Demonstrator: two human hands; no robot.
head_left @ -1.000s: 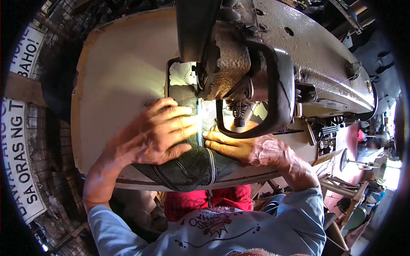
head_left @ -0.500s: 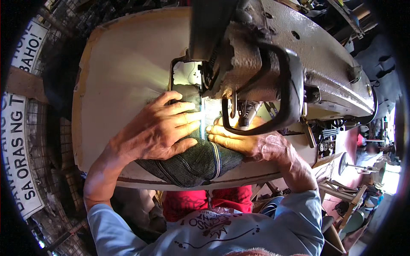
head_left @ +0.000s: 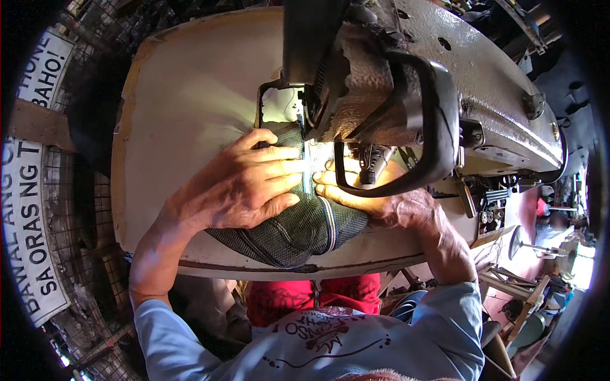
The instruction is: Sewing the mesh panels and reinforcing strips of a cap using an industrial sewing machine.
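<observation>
A piece of dark green woven mesh fabric (head_left: 289, 235) with pale stripes lies bunched under the head of a sewing machine (head_left: 375, 76). My left hand (head_left: 248, 181) rests flat on its left part, fingers extended toward the lit stitching area. On the other side, my right hand (head_left: 387, 203) lies on the fabric with its fingers stretched out and pointing left. A black loop-shaped guard (head_left: 438, 127) on the machine hides part of that hand. Between the two sets of fingertips runs a light band of the cloth, bright under the lamp. The needle itself cannot be made out.
The pale machine table (head_left: 184, 114) has a worn edge toward me. Small spools or bobbins (head_left: 489, 219) sit at the right. Lettered signs (head_left: 47, 235) hang on wire mesh at the left. A fan (head_left: 521, 244) and wooden pieces stand farther right.
The fabric has slid a little away from me under the machine head, and both hands have moved with it. Their flat pose is the same.
</observation>
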